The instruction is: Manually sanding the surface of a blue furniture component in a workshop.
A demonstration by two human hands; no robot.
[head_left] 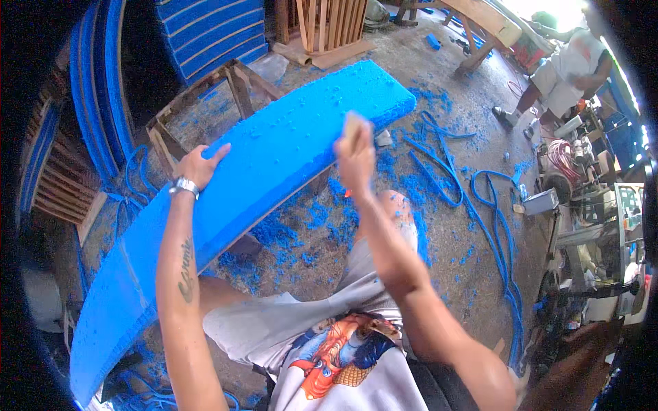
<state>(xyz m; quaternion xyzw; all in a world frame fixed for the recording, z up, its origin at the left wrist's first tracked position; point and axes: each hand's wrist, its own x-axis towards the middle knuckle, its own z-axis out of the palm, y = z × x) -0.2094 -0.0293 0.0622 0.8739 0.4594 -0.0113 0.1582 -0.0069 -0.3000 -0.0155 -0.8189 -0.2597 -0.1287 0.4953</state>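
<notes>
A long, curved blue foam piece lies slantwise before me, with crumbs scattered over its top. My left hand, a metal watch on the wrist, lies on the foam by its far edge, thumb stretched out. Over the near edge, towards the right end of the foam, my right hand is closed around a tan block. Motion smears the block and fingers, so its exact kind and whether it touches the foam do not show.
Blue shavings and long blue foam strips litter the floor. A wooden stand is behind the foam. Blue-padded panels lean at the back left. Another person sits at the far right, near cluttered shelves.
</notes>
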